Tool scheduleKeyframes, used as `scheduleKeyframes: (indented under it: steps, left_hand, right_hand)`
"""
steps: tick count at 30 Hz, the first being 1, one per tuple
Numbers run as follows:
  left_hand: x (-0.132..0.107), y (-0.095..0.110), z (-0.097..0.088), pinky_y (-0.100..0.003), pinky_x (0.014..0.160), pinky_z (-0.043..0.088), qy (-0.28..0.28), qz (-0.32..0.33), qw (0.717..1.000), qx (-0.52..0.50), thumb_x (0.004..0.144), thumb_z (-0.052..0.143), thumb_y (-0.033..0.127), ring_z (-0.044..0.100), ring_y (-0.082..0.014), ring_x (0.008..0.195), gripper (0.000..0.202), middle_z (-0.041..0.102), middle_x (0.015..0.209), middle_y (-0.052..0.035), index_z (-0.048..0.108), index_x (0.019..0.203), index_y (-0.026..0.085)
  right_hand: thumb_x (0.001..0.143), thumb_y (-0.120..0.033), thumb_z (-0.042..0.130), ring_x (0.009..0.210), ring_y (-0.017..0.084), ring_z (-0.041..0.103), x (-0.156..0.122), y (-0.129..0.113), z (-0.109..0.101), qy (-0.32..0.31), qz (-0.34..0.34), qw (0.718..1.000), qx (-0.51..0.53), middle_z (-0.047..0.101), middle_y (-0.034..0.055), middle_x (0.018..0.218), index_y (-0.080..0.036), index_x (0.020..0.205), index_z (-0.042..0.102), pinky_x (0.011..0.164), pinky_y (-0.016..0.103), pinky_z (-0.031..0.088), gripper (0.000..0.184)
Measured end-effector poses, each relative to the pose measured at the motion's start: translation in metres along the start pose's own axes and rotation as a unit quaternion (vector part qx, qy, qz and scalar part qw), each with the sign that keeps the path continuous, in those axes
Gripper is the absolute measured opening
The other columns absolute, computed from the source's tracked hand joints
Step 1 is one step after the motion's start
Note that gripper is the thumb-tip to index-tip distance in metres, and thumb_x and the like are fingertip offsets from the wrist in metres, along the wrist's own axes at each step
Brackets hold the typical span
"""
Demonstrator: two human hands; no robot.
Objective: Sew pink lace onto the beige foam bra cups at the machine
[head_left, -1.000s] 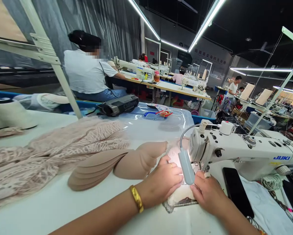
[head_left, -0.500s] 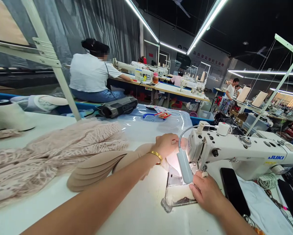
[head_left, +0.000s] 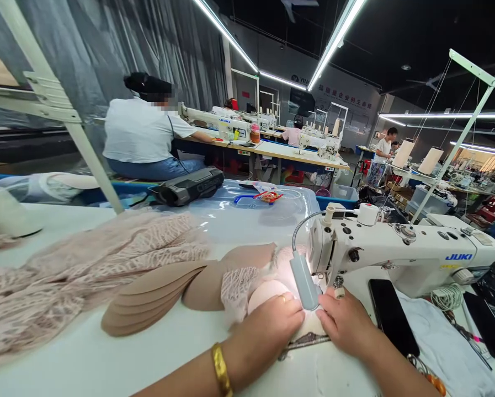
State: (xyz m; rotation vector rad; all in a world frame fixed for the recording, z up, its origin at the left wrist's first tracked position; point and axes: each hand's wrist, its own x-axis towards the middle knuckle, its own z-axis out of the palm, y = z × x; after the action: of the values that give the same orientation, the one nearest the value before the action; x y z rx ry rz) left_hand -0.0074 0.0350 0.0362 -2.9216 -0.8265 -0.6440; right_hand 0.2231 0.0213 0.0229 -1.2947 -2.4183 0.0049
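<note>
The lace cloth (head_left: pixel 239 285) looks sheer and textured, the beige pads (head_left: pixel 148 309) smooth and matt. The sewing machine (head_left: pixel 400 245) looks like glossy painted metal, the phone (head_left: pixel 392 314) glassy.

Right of the right hand (head_left: pixel 346 320), a black phone (head_left: pixel 393 317) lies flat just beside it, followed by a white cloth (head_left: pixel 441 342) and a coil of pale cord (head_left: pixel 445 298). Beyond the left hand (head_left: pixel 267 333), a translucent plastic lid (head_left: pixel 226 223) bears a red packet (head_left: pixel 267 196), with a dark grey device (head_left: pixel 189 184) near its left end. Well past both hands, a seated person in white (head_left: pixel 139 132) extends one arm toward another table (head_left: pixel 288 150); two thread cones (head_left: pixel 403 154) stand farther right.
</note>
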Motion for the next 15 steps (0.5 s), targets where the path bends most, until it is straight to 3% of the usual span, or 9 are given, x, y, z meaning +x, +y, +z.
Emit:
scheduleKeyframes:
  steps: [3,5,9,15]
  left_hand:
    - [0.0076,0.0041,0.0031,-0.038,0.086,0.06,0.027,-0.007,0.999,-0.046,0.095,0.05,0.005,0.07,-0.0233,0.096,0.023,0.074,0.106,-0.0086,0.065,0.107,0.02]
    - [0.01,0.0037,-0.0007,-0.042,0.086,0.062,0.035,-0.008,0.998,-0.049,0.099,0.048,0.008,0.07,-0.025,0.096,0.026,0.074,0.11,-0.011,0.063,0.116,0.019]
    - [0.0066,0.0041,-0.0031,-0.043,0.081,0.062,0.033,-0.018,0.998,-0.048,0.095,0.048,0.005,0.07,-0.0261,0.091,0.028,0.073,0.105,-0.0115,0.064,0.113,0.018]
    - [0.0103,0.0042,-0.0029,-0.038,0.088,0.058,0.021,-0.024,0.998,-0.052,0.092,0.052,0.005,0.067,-0.0223,0.088,0.026,0.071,0.095,-0.006,0.066,0.106,0.022]
  right_hand:
    - [0.098,-0.02,0.053,0.085,0.023,0.052,0.0004,0.0004,-0.0013,-0.013,0.007,1.0,0.004,0.062,0.0041,0.089,-0.023,0.094,0.059,0.072,0.031,0.037,0.008]
    - [0.098,-0.02,0.052,0.087,0.024,0.054,0.0007,0.0002,-0.0021,-0.023,0.016,1.0,0.011,0.062,0.0047,0.092,-0.023,0.096,0.06,0.073,0.032,0.038,0.009]
    - [0.098,-0.02,0.052,0.088,0.023,0.054,0.0012,0.0002,-0.0027,-0.034,0.02,0.999,0.016,0.063,0.0045,0.092,-0.023,0.097,0.061,0.074,0.031,0.039,0.01]
    - [0.098,-0.019,0.052,0.088,0.024,0.053,0.0008,0.0006,-0.0027,-0.026,0.014,0.999,0.027,0.062,0.0046,0.093,-0.023,0.098,0.062,0.074,0.032,0.039,0.011]
